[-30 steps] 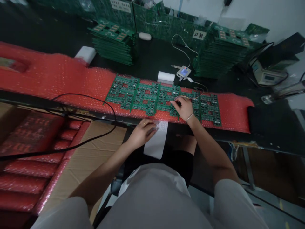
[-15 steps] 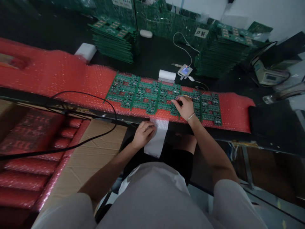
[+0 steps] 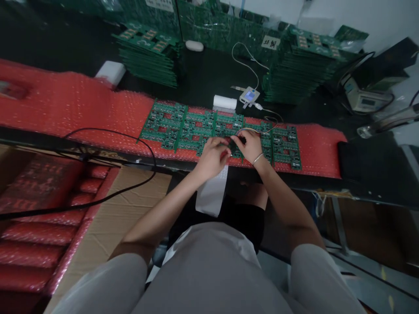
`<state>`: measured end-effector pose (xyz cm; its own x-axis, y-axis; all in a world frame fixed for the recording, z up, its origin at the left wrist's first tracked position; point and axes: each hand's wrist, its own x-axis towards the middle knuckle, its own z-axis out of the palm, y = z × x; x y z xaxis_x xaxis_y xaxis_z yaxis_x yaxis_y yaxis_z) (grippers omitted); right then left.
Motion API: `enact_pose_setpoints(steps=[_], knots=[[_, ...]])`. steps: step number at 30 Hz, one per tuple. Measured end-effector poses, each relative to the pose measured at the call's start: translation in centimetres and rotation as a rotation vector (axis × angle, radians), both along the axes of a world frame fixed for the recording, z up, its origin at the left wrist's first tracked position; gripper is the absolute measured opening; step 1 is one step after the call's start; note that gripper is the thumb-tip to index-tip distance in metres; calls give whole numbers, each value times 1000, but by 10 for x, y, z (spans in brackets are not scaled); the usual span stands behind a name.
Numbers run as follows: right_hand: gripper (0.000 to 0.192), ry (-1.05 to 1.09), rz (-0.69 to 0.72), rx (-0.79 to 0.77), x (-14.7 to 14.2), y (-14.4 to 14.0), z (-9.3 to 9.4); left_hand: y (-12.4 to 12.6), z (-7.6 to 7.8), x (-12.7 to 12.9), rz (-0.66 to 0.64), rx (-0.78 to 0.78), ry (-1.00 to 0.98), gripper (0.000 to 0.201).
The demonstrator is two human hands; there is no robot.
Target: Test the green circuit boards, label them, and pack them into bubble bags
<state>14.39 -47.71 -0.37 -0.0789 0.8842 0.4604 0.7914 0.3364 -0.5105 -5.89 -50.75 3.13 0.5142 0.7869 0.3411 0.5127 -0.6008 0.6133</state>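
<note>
Green circuit boards (image 3: 163, 124) lie side by side on red bubble wrap (image 3: 98, 109) along the bench edge. My left hand (image 3: 212, 160) is over the front of the middle boards, thumb and fingers closed together; a tiny white speck shows at the tips, too small to name. Beside it, my right hand (image 3: 251, 147) pinches the end of thin wires (image 3: 266, 128) above a board. These wires run back to a small white device (image 3: 249, 97) with a lit screen. A white paper strip (image 3: 211, 196) with small printed marks hangs off the bench edge below my left hand.
Tall stacks of green boards stand at the back left (image 3: 149, 56) and back right (image 3: 304, 65). A white roll (image 3: 224, 103) lies behind the boards. A black cable (image 3: 131, 187) loops at left above a cardboard flap (image 3: 131, 209) and red-wrapped bundles (image 3: 42, 237).
My left hand has moved up and right from the paper strip to the boards, near my right hand. The right hand stays over the boards with the wires. The view has shifted slightly.
</note>
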Motion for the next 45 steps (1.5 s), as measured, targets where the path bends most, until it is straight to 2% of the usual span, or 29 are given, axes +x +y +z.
enact_pose_setpoints(steps=[4, 8, 13, 18, 25, 29, 37, 41, 45], knots=[[35, -10, 4, -28, -1, 0, 0, 20, -9, 22, 25, -25, 125, 13], [31, -23, -2, -33, -1, 0, 1, 24, -10, 29, 47, -36, 202, 15], [33, -8, -6, -12, -2, 0, 0, 12, -8, 25, 78, 54, 222, 15], [37, 40, -6, -20, -2, -1, 5, -7, -18, 13, -50, 216, 276, 25], [29, 164, 74, -73, -15, 7, 17, -17, -19, 15, -30, 249, 309, 34], [19, 114, 132, -69, -22, 15, 16, -22, -19, 15, -23, 262, 301, 35], [17, 31, 204, -79, -23, 19, 18, -20, -24, 9, -61, 241, 231, 34], [19, 2, 229, -60, -23, 19, 19, -19, -26, -5, -85, 251, 96, 33], [21, -30, 290, -38, -21, 21, 17, -31, -28, -29, 23, 260, -20, 25]])
